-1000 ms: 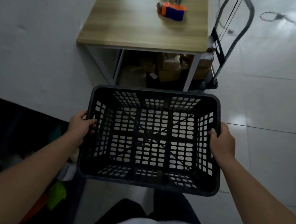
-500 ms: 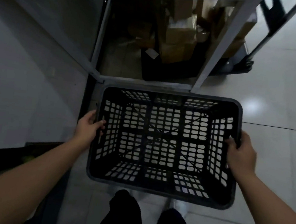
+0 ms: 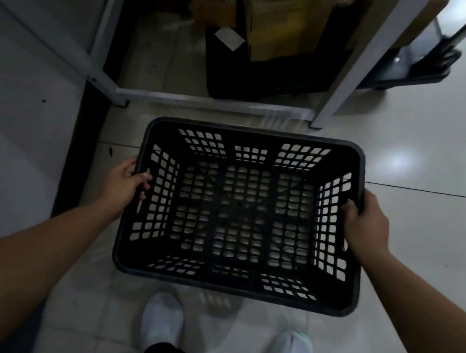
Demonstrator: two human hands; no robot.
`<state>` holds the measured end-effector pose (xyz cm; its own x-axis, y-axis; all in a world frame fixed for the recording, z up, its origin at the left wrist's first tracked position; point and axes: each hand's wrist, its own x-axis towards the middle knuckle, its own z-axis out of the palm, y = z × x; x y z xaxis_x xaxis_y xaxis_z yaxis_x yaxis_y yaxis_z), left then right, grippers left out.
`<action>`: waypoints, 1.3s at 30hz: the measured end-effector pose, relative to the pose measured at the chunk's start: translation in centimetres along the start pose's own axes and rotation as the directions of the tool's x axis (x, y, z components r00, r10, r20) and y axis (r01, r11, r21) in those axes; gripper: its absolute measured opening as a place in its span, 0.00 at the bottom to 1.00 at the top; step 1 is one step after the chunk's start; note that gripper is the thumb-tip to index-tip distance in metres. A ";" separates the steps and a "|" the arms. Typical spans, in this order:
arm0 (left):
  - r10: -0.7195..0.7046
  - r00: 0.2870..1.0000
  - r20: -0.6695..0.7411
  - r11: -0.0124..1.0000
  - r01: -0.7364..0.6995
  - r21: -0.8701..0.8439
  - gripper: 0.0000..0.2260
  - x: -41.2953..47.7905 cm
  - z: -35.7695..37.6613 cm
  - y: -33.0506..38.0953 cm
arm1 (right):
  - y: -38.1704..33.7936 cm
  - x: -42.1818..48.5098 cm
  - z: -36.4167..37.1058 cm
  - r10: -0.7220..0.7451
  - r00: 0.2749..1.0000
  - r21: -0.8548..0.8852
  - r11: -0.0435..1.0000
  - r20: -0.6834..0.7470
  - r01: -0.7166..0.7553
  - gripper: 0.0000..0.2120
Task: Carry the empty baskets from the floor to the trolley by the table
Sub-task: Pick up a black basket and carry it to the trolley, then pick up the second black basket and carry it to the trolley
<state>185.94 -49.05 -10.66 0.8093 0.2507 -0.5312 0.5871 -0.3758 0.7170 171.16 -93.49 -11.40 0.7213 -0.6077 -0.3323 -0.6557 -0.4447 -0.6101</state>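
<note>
An empty black plastic basket (image 3: 232, 286) with perforated walls and floor is held level above the tiled floor, just in front of the table's lower frame. My left hand (image 3: 124, 184) grips its left rim and my right hand (image 3: 364, 220) grips its right rim. The trolley (image 3: 419, 66) shows only as a dark platform corner and a slanted handle bar at the upper right, beyond the table's right leg.
The table's grey metal legs (image 3: 359, 60) and floor crossbar (image 3: 213, 103) stand directly ahead. Cardboard boxes (image 3: 286, 22) and a dark bin sit under the table. A white wall (image 3: 20, 99) runs along the left. My two white shoes (image 3: 162, 320) are below the basket.
The view has closed in on the table and tilted down: the tabletop has left the frame and my shoes have come into sight. Both hands keep their hold on the basket.
</note>
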 end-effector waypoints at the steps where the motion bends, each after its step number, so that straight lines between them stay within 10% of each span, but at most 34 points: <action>1: 0.017 1.000 -0.005 1.000 -0.017 0.016 0.18 0.5 0.2 0.1 | 0.1 0.3 0.3 0.004 1.000 0.003 1.000 -0.002 -0.004 0.13; 10: 0.106 0.990 0.094 0.871 -0.138 0.471 0.35 -3.1 -2.8 3.4 | -3.1 -1.4 -3.6 -0.050 0.999 -0.341 0.939 0.018 0.053 0.35; 25: 0.227 0.974 -0.017 0.928 -0.211 0.307 0.35 -31.7 -19.0 21.1 | -28.2 -18.2 -25.9 -0.428 0.864 -0.029 0.892 0.265 0.451 0.31; 32: 0.353 0.889 -0.293 0.929 -0.295 0.224 0.30 -48.2 -30.2 22.6 | -40.8 -30.5 -31.5 -0.655 0.641 0.077 0.721 0.400 0.688 0.26; 39: 0.160 0.690 -0.706 0.979 -0.204 0.022 0.27 -70.1 -41.3 14.4 | -47.8 -49.9 -31.4 -0.802 0.222 0.258 0.420 0.555 0.870 0.24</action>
<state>138.49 -35.21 55.54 0.6666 0.7424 0.0664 0.4090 -0.4388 0.8001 159.51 -62.57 56.98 0.8097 0.5867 0.0159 0.4099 -0.5458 -0.7308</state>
